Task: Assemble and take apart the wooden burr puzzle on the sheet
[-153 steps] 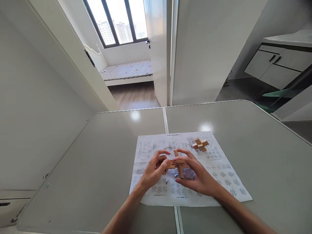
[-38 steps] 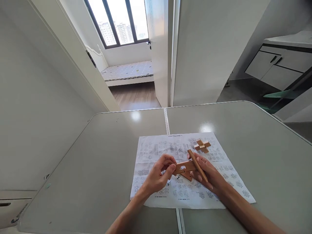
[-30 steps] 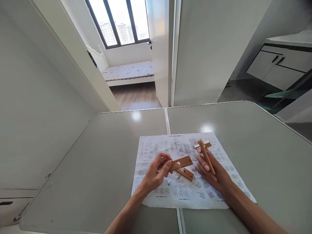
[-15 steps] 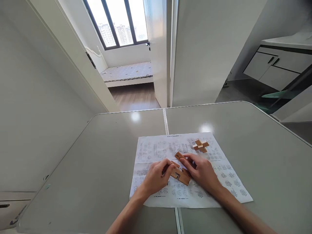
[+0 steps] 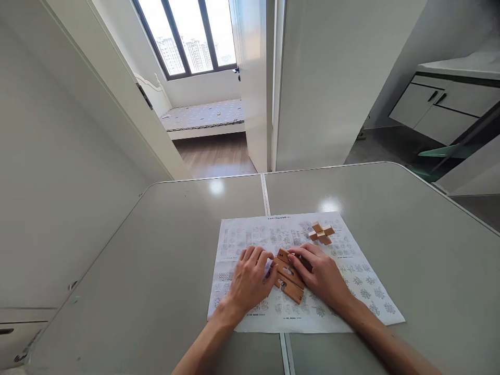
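Note:
Flat wooden puzzle bars (image 5: 288,276) lie side by side on the printed instruction sheet (image 5: 351,291). My left hand (image 5: 249,278) rests palm down at their left edge, fingers curled against the wood. From the right, my right hand (image 5: 321,273) lies over the bars, fingertips pressing on their upper ends. A small assembled wooden cross puzzle (image 5: 321,232) sits untouched on the sheet's far right part.
The grey folding table (image 5: 156,260) has a seam down its middle and rounded far corners. Beyond it are a white door and wall, a bedroom with a window at the left, and cabinets at the right.
The cross I held above the sheet has come apart into bars. My right hand pulled one bar out, then both hands lowered the bars flat onto the sheet, side by side.

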`<state>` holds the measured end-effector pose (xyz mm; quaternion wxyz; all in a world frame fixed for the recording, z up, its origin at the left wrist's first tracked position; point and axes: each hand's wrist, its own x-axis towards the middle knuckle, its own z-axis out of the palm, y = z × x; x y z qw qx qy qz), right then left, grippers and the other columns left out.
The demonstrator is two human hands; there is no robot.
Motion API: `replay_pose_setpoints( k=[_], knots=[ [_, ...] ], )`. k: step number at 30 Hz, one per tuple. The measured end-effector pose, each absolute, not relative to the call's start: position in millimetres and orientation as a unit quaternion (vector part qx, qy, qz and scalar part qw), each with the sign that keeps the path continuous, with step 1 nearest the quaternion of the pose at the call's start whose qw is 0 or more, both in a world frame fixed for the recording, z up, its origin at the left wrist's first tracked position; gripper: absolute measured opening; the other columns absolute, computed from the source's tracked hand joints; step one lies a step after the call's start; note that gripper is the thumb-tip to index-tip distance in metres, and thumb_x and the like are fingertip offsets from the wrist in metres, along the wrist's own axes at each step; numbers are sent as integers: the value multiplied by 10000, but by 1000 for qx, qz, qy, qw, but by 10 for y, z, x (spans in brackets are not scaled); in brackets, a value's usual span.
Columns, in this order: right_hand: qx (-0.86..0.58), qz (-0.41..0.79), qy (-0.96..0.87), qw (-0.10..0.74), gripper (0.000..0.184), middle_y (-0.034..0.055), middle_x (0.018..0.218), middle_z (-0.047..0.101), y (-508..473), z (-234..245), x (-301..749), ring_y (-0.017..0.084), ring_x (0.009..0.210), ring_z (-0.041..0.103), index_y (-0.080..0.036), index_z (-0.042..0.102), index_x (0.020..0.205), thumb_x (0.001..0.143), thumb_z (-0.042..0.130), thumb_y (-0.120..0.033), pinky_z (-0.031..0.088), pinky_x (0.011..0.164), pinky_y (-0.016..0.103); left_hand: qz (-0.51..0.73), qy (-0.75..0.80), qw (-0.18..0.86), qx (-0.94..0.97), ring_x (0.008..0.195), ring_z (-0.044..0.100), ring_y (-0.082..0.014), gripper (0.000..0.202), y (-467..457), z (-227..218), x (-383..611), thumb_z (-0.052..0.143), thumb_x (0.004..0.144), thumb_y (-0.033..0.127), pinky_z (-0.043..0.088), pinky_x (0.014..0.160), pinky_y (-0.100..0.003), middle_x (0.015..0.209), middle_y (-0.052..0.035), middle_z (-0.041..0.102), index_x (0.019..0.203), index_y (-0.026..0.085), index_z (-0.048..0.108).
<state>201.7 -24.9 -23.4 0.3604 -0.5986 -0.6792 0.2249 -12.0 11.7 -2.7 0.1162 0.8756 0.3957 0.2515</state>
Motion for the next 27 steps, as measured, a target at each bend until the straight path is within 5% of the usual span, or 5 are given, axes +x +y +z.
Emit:
replay_pose_setpoints(
  k=[8,27],
  knots=[
    [-612,240,-648,384,298,107,1088,766,-255,-194,2036,308,975,710,-245,688,1157,1069,458,-413,559,831,448,179,245,197,932,1493,434,-324,501,78,81,-122,713,952,418,384,1206,-510,1524,-84,590,1422,308,577],
    [-630,252,-599,425,252,115,1192,701,-215,-298,2062,279,998,678,-227,607,1186,1028,507,-397,550,893,451,242,469,45,848,1331,529,-367,387,235,-108,-180,710,954,449,440,1103,-594,1468,-58,643,1309,297,687]
  ],
)
